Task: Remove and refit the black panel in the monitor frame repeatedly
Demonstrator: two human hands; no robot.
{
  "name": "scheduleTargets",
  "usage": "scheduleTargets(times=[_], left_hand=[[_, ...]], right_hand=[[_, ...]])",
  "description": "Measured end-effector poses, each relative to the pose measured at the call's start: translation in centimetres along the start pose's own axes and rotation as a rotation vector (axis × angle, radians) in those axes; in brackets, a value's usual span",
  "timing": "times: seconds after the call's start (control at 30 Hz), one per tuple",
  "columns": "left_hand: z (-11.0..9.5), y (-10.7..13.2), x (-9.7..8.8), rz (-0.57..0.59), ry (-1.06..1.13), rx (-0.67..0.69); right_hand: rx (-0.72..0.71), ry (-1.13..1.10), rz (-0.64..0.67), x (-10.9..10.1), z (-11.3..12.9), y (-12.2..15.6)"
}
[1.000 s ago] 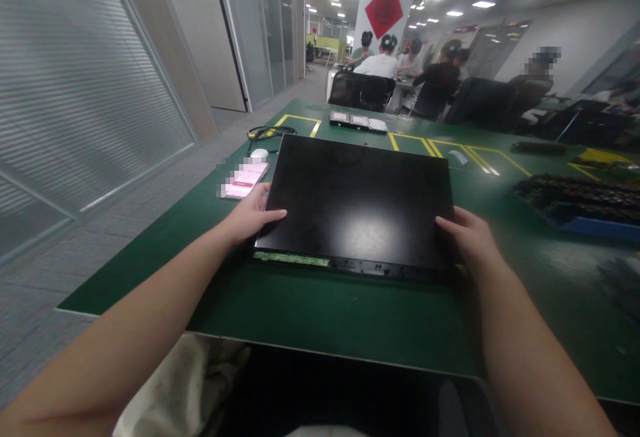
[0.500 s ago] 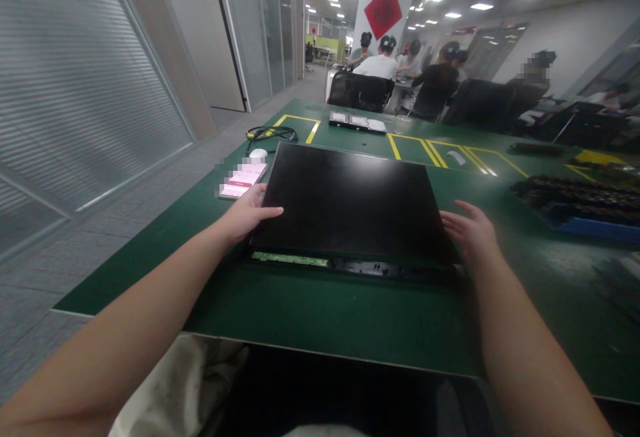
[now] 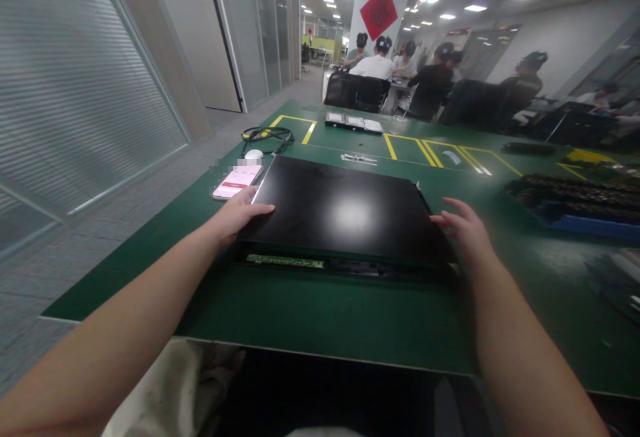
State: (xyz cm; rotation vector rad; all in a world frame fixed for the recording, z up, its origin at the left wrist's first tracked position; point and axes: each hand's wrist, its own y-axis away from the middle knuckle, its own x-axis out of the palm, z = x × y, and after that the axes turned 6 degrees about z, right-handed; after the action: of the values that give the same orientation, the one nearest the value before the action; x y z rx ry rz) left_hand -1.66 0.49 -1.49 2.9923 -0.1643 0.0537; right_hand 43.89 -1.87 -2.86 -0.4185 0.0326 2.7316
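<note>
A flat black LCD panel [image 3: 340, 207] lies tilted in front of me, a bright glare on its face. My left hand [image 3: 243, 212] is closed on its left edge, thumb on top and the other fingers partly hidden behind. Against the right edge rest a few fingertips of my right hand [image 3: 463, 223]; its fingers are stretched and apart, not wrapped round the panel. Along the near side, a green circuit board strip [image 3: 285, 261] shows beside a dark frame [image 3: 370, 269] partly covered by the panel.
Left of the panel are a lit phone [image 3: 237, 180], a white mouse [image 3: 254, 155] and a coiled black cable [image 3: 270, 135]. Hard drives [image 3: 353, 122] lie on the green table [image 3: 320, 310] beyond. A blue tray [image 3: 580, 222] of dark parts stands right. Several people sit behind.
The panel's far edge has come down, uncovering a pale strip on the table behind it. Both hands stay at the side edges. The view has shifted slightly.
</note>
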Motion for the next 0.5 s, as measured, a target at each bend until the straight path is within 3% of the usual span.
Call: scheduleTargets(times=[0.33, 0.5], left_hand=[[0.24, -0.02, -0.01, 0.025, -0.013, 0.02], [0.37, -0.12, 0.2, -0.017, -0.086, 0.03]], right_hand=[[0.015, 0.022, -0.036, 0.15, -0.51, -0.11], [0.025, -0.001, -0.073, 0.27, -0.36, -0.17]])
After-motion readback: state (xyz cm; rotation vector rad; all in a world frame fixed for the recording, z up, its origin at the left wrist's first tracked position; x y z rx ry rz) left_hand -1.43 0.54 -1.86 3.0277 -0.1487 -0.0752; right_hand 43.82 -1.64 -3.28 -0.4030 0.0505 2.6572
